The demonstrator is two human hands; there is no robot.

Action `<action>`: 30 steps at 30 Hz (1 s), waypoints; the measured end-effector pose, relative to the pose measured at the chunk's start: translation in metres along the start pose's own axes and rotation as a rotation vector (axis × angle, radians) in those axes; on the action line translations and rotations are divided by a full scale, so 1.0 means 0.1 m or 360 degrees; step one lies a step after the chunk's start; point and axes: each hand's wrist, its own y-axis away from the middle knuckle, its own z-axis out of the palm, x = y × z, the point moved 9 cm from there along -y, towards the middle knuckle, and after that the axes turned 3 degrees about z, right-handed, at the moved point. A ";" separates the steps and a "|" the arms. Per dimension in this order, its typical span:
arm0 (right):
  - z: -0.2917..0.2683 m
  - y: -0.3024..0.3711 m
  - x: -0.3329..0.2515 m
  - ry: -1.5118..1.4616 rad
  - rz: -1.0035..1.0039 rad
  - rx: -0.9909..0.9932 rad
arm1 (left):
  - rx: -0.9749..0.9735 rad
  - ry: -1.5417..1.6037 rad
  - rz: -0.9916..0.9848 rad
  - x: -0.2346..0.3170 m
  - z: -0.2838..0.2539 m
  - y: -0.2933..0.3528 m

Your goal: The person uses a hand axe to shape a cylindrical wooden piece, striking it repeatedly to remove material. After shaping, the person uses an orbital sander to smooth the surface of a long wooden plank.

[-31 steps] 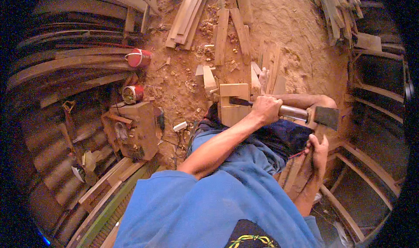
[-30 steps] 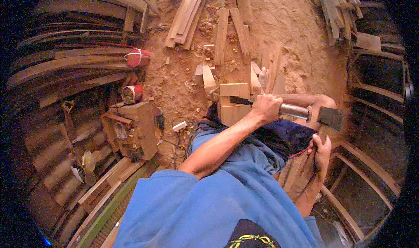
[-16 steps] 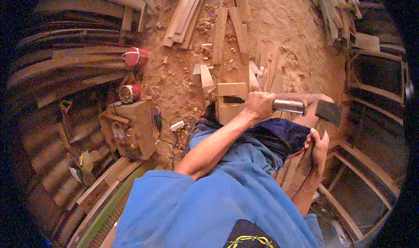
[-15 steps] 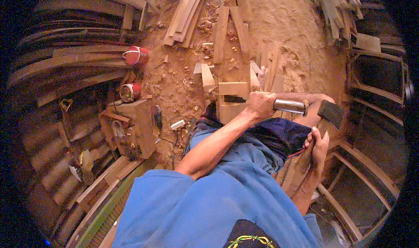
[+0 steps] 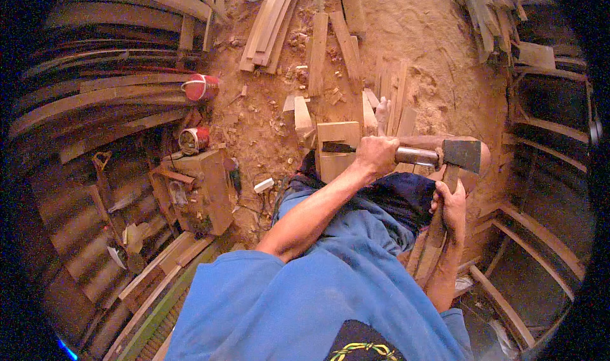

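My left hand [image 5: 377, 156] is closed around a chisel [image 5: 417, 156] with a shiny metal handle, held sideways. Its dark blade points left across a pale wooden piece [image 5: 338, 131]; whether the edge is inside the wood cannot be made out. In my right hand [image 5: 452, 203] is the wooden handle of a hatchet [image 5: 462, 156], gripped below its dark, slightly flared head. That head stands right by the chisel's butt end, touching or nearly so. Behind the tools my bent leg [image 5: 481, 157] shows, and a bare foot [image 5: 382, 114] rests beside the wood.
Planks [image 5: 271, 30] lie on the dusty, chip-strewn floor ahead, with more boards [image 5: 489, 18] stacked at far right. On the left stand a red bucket [image 5: 201, 88], a red tin [image 5: 194, 140] and a heavy wooden block [image 5: 206, 189]. Wooden frames [image 5: 540, 240] line the right.
The hatchet has swung left and slightly up, bringing its head from beyond the chisel to the chisel's butt end. My right hand moved left with it; my left hand stays nearly still.
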 end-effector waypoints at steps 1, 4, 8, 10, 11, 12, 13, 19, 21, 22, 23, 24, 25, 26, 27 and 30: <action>-0.02 -0.01 0.02 -0.0024 0.0022 -0.0014 | -0.0003 -0.0035 0.0013 0.01 0.03 0.00; -0.07 -0.06 0.09 -0.0114 0.0042 0.0000 | -0.0053 0.0010 -0.0007 -0.02 0.11 0.01; 0.01 -0.10 0.17 -0.0073 0.0031 0.0018 | -0.0090 -0.0052 0.0017 -0.06 0.12 0.04; 0.04 -0.09 0.21 -0.0025 0.0088 0.0035 | -0.0158 -0.0104 -0.0010 -0.11 0.11 0.07; 0.03 -0.07 0.23 -0.0033 0.0120 0.0046 | -0.0124 -0.0038 -0.0022 -0.10 0.08 0.07; 0.00 -0.04 0.23 -0.0038 0.0146 0.0054 | -0.0113 -0.0013 -0.0049 -0.10 0.07 0.07; -0.04 -0.01 0.17 -0.0027 0.0098 0.0041 | -0.0083 -0.0016 -0.0099 -0.10 0.05 0.07; -0.53 0.18 -0.16 -0.0126 -0.0143 0.0318 | 0.0252 0.0179 0.0063 0.16 -0.14 0.10; -0.39 0.15 -0.18 -0.0163 -0.0176 0.0177 | 0.0301 0.0228 0.0071 0.14 -0.21 0.15; -0.41 0.13 -0.14 -0.0155 -0.0107 0.0313 | 0.0291 0.0232 0.0061 0.12 -0.22 0.16; -0.26 0.09 -0.14 0.0002 -0.0143 0.0198 | 0.0283 0.0234 0.0049 0.10 -0.22 0.16; -0.18 0.10 -0.18 0.0224 -0.0211 0.0160 | 0.0219 0.0227 0.0042 0.09 -0.19 0.17; -0.15 0.10 -0.18 0.0177 -0.0255 0.0198 | 0.0152 0.0216 0.0036 0.08 -0.15 0.15; -0.01 0.11 -0.17 -0.0005 -0.0248 -0.0054 | 0.0118 0.0185 0.0021 0.06 -0.13 0.15; -0.05 0.10 -0.13 -0.0049 -0.0192 0.0042 | 0.0128 0.0177 0.0025 0.05 -0.12 0.14; -0.05 0.09 -0.03 -0.0193 -0.0057 0.0036 | 0.0154 0.0128 0.0023 0.05 -0.05 0.11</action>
